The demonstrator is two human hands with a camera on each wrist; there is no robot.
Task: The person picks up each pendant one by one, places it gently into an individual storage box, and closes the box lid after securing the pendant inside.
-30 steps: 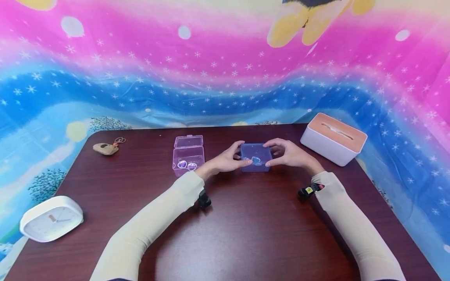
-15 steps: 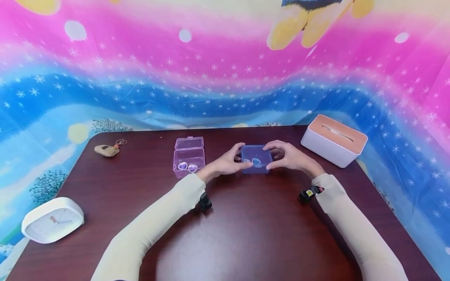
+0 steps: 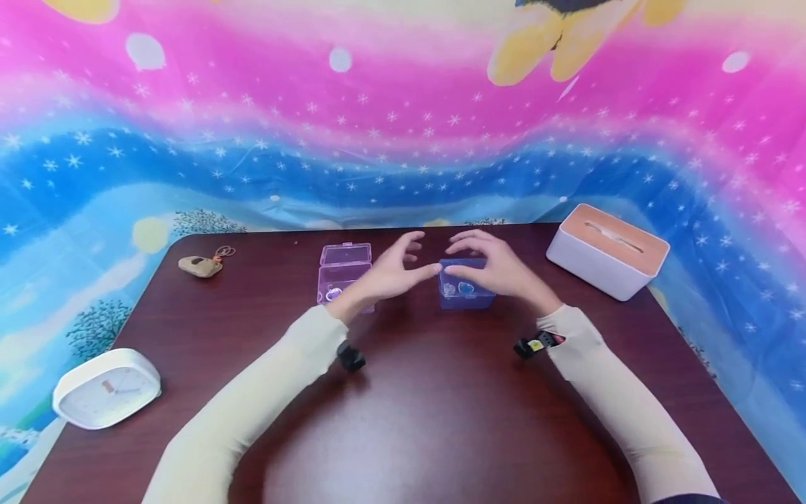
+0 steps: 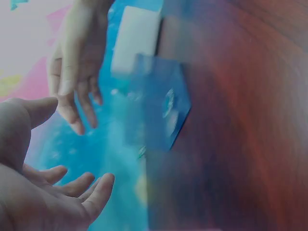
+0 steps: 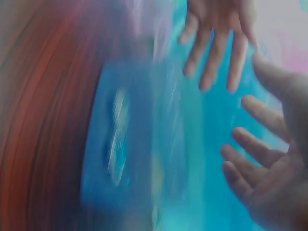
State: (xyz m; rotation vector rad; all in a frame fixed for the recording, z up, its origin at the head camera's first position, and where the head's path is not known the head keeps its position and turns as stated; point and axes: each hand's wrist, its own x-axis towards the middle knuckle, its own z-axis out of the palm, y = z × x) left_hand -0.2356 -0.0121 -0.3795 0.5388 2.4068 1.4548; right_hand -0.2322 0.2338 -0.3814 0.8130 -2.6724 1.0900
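A translucent blue plastic box (image 3: 466,301) stands on the table with its lid down, and small shiny trinkets (image 3: 464,288) show through it. My left hand (image 3: 392,271) hovers to its left, fingers spread and holding nothing. Over the box, my right hand (image 3: 494,262) is raised with loosely bent fingers, also holding nothing, and covers its back right corner. The thumbs are close together; in the left wrist view the box (image 4: 166,106) sits apart from both hands. Left of it a translucent pink box (image 3: 346,276) has its lid tipped back; a purple-stoned trinket (image 3: 334,292) inside is partly hidden by my left wrist.
At the back right is a white tissue box (image 3: 598,262) with a wood-coloured top. A brown pouch-like object with a cord loop (image 3: 200,266) lies at the back left. A white clock (image 3: 107,388) stands near the left edge. A patterned cloth (image 3: 403,140) hangs behind the table (image 3: 403,406).
Both hands have let go of the blue box's sides and risen, shifting left and away from it. The blue box stays in place on the table. The view has turned slightly.
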